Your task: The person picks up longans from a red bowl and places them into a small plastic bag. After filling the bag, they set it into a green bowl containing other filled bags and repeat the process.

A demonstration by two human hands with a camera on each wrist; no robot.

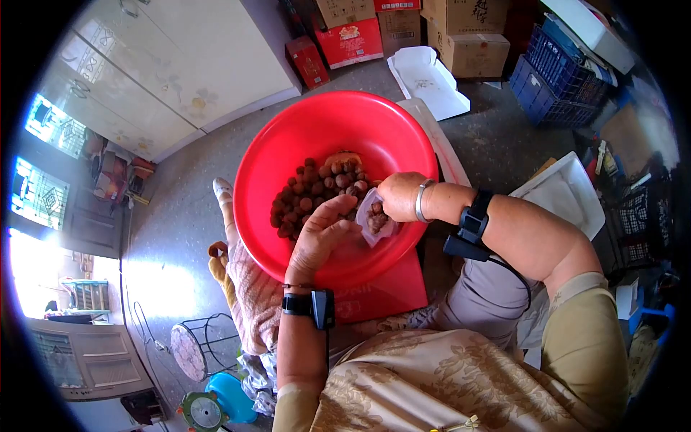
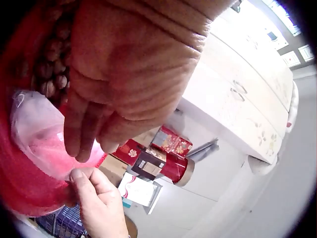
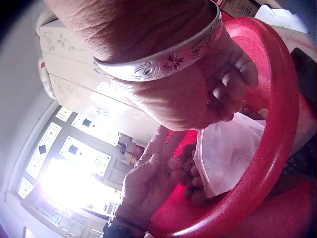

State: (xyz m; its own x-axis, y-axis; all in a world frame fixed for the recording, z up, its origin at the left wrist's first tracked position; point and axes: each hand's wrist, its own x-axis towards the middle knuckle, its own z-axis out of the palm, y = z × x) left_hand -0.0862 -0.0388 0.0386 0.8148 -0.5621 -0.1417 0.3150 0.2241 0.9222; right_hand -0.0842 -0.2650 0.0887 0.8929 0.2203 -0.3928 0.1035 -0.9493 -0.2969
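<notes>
A clear plastic bag (image 1: 369, 232) hangs over a big red basin (image 1: 266, 137) that holds a heap of walnuts (image 1: 302, 191). My right hand (image 1: 403, 196), wearing a silver bangle, pinches the rim of the bag; in the left wrist view its thumb (image 2: 81, 181) presses against the plastic. Several brown nuts (image 1: 376, 218) show at the bag's mouth. My left hand (image 1: 322, 234) is held over the near side of the heap, its fingers (image 2: 89, 129) extended and overlapping the bag in the left wrist view. Its palm shows nothing held.
Under the basin stands a red box (image 1: 392, 288). White foam trays (image 1: 428, 83) lie on the floor beyond and to the right. Blue crates (image 1: 554, 90) and cardboard boxes (image 1: 475, 54) stand at the back. A round stool (image 1: 191, 353) is at the left, and white cabinets (image 1: 165, 65) line the wall.
</notes>
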